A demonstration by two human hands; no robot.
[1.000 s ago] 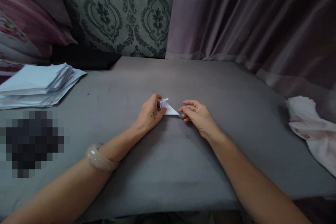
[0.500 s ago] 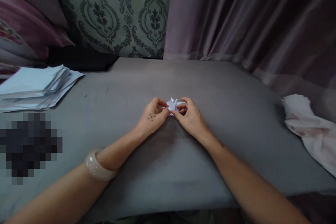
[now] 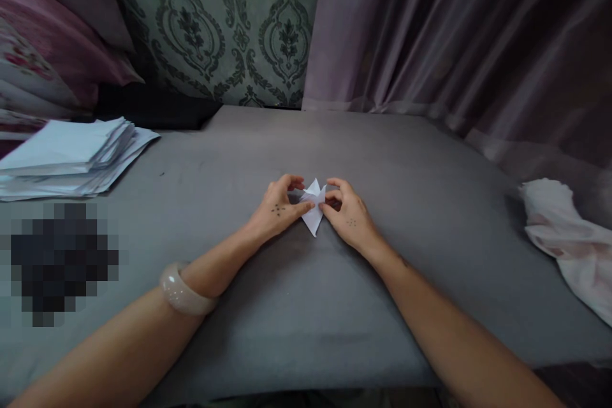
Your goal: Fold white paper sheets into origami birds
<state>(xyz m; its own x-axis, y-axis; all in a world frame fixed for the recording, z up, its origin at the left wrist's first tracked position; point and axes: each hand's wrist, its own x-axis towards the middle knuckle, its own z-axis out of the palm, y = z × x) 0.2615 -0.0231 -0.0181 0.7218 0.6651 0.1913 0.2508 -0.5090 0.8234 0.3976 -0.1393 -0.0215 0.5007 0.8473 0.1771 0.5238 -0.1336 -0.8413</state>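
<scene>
A small folded white paper with pointed corners lies between my hands at the middle of the grey-covered table. One point of it faces me, and other flaps stand up at its far side. From the left, my left hand pinches the paper's edge, its thumb lying on top and its fingers curled behind. My right hand holds the opposite edge, with thumb and curled fingers around a raised flap. The two thumb tips are close together on the paper. A pale bangle circles my left wrist.
A stack of white paper sheets sits at the left, with a black item behind it. Pixelation hides a dark object at left. Pale crumpled cloth lies at right. Curtains and a patterned wall rise behind the grey tabletop.
The folded paper has opened toward me, so a long pointed flap now shows below my thumbs. My thumbs have moved slightly apart, and the whole view has shifted a little.
</scene>
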